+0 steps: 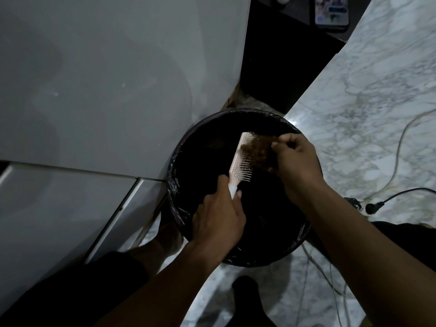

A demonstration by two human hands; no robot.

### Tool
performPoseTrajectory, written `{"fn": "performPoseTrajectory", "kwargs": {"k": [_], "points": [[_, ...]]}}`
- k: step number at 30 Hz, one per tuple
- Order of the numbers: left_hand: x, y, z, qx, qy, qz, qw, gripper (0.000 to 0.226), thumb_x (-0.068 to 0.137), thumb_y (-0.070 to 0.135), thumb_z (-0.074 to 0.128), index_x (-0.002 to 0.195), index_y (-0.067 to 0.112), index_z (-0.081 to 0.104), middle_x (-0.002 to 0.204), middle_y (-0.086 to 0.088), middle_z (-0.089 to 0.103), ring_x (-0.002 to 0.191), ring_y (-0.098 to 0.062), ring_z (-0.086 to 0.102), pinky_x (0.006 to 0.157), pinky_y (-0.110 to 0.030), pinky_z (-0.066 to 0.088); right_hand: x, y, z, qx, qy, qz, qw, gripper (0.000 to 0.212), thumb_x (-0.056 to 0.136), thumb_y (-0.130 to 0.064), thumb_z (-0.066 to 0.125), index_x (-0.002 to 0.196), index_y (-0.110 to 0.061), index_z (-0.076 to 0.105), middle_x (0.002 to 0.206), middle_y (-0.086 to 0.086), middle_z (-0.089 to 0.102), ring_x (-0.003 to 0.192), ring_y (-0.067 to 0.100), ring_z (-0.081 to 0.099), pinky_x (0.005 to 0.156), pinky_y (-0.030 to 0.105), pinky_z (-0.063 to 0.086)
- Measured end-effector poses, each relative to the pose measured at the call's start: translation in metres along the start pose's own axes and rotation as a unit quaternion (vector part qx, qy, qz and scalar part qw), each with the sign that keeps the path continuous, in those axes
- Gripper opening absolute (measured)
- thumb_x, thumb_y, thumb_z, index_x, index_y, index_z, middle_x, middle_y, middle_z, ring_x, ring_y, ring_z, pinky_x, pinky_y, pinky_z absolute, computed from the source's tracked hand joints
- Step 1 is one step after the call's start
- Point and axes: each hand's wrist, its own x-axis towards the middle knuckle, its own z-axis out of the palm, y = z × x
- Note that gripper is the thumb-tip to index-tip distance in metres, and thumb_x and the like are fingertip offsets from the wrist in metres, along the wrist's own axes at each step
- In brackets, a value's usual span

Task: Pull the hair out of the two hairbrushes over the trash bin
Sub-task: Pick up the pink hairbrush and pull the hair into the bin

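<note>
A pale pink hairbrush (pixel 240 159) is held over the round black trash bin (pixel 179 208), bristles facing right. My left hand (pixel 218 218) grips its white handle from below. A brown clump of hair (pixel 260 151) sits in the bristles near the brush's upper end. My right hand (pixel 295 156) pinches that clump from the right side. The bin is lined with a dark plastic bag, and its inside is too dark to make out. Only one hairbrush is in view.
A white cabinet (pixel 94 90) stands at the left, touching the bin. Marble floor (pixel 365 102) spreads to the right, with cables and a black plug (pixel 372 206) lying on it. A dark block with a phone (pixel 332 10) on top is at the back.
</note>
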Motion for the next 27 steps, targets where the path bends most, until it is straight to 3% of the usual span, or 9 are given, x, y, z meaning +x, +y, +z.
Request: {"fn": "performPoseTrajectory", "kwargs": {"k": [3, 6, 10, 13, 15, 20, 22, 24, 27], "points": [[-0.002, 0.002, 0.0, 0.016, 0.005, 0.026, 1.0, 0.021, 0.104, 0.042, 0.042, 0.117, 0.027, 0.036, 0.087, 0.001, 0.061, 0.067, -0.02, 0.055, 0.059, -0.033, 0.04, -0.005, 0.003, 0.0, -0.03, -0.053, -0.045, 0.997, 0.036, 0.092, -0.029, 0.072, 0.124, -0.026, 0.055, 0.112, -0.005, 0.065, 0.1, 0.011, 0.066, 0.08, 0.03, 0.057], [-0.006, 0.005, 0.001, 0.035, -0.003, 0.04, 0.999, 0.022, 0.104, 0.041, 0.041, 0.12, 0.027, 0.035, 0.089, 0.0, 0.064, 0.073, -0.023, 0.064, 0.06, -0.033, 0.042, -0.008, 0.009, 0.002, -0.152, -0.056, -0.135, 0.978, 0.052, 0.075, -0.046, 0.085, 0.121, -0.029, 0.067, 0.112, -0.007, 0.07, 0.104, 0.005, 0.068, 0.089, 0.025, 0.055], [-0.007, 0.006, 0.003, 0.036, -0.007, 0.037, 0.999, 0.024, 0.104, 0.041, 0.041, 0.122, 0.026, 0.036, 0.094, -0.002, 0.067, 0.08, -0.025, 0.067, 0.061, -0.033, 0.04, -0.006, 0.005, -0.001, -0.17, 0.007, -0.165, 0.972, 0.03, 0.078, -0.034, 0.085, 0.103, -0.018, 0.081, 0.091, -0.011, 0.077, 0.083, -0.007, 0.07, 0.084, 0.017, 0.058], [-0.005, 0.006, 0.003, 0.019, 0.0, 0.035, 0.999, 0.023, 0.104, 0.041, 0.041, 0.12, 0.026, 0.036, 0.091, -0.002, 0.065, 0.076, -0.025, 0.065, 0.06, -0.032, 0.039, -0.006, 0.001, -0.005, -0.194, 0.019, -0.163, 0.967, 0.017, 0.087, -0.035, 0.078, 0.09, -0.017, 0.079, 0.075, -0.017, 0.07, 0.064, -0.014, 0.063, 0.058, 0.003, 0.045], [-0.003, 0.005, 0.002, 0.009, 0.009, 0.036, 0.999, 0.021, 0.104, 0.041, 0.042, 0.117, 0.026, 0.036, 0.085, 0.0, 0.061, 0.069, -0.023, 0.06, 0.059, -0.033, 0.038, -0.003, 0.003, -0.004, -0.184, 0.033, -0.138, 0.973, 0.024, 0.092, -0.038, 0.071, 0.088, -0.015, 0.075, 0.077, -0.011, 0.07, 0.07, -0.003, 0.067, 0.059, 0.012, 0.047], [0.0, 0.002, 0.0, 0.0, 0.015, 0.024, 1.0, 0.019, 0.103, 0.04, 0.044, 0.112, 0.025, 0.036, 0.081, 0.001, 0.054, 0.076, -0.031, 0.064, 0.06, -0.035, 0.04, 0.003, 0.007, -0.001, -0.043, 0.018, -0.033, 0.998, 0.031, 0.099, -0.039, 0.06, 0.105, -0.009, 0.066, 0.101, 0.011, 0.075, 0.097, 0.03, 0.073, 0.086, 0.051, 0.061], [0.001, 0.002, -0.001, 0.002, 0.019, 0.015, 1.0, 0.019, 0.103, 0.04, 0.044, 0.111, 0.025, 0.037, 0.082, 0.0, 0.055, 0.079, -0.033, 0.065, 0.061, -0.037, 0.043, -0.001, 0.01, 0.002, -0.022, -0.058, -0.033, 0.998, 0.039, 0.092, -0.042, 0.07, 0.119, -0.015, 0.061, 0.114, 0.006, 0.072, 0.106, 0.024, 0.072, 0.084, 0.044, 0.063], [0.001, 0.002, -0.002, 0.001, 0.023, 0.011, 1.0, 0.018, 0.103, 0.039, 0.044, 0.111, 0.025, 0.036, 0.085, -0.004, 0.06, 0.08, -0.034, 0.066, 0.064, -0.041, 0.049, -0.002, 0.014, 0.004, -0.105, -0.109, -0.1, 0.983, 0.049, 0.081, -0.039, 0.083, 0.123, -0.022, 0.064, 0.116, -0.003, 0.073, 0.107, 0.013, 0.071, 0.088, 0.036, 0.06], [0.0, 0.003, -0.002, -0.004, 0.017, 0.01, 1.0, 0.018, 0.103, 0.04, 0.044, 0.111, 0.026, 0.037, 0.086, -0.003, 0.061, 0.08, -0.032, 0.066, 0.066, -0.042, 0.051, -0.003, 0.017, 0.005, -0.193, -0.072, -0.167, 0.964, 0.03, 0.076, -0.03, 0.088, 0.104, -0.022, 0.078, 0.099, -0.005, 0.078, 0.094, 0.006, 0.073, 0.087, 0.027, 0.057]]}}
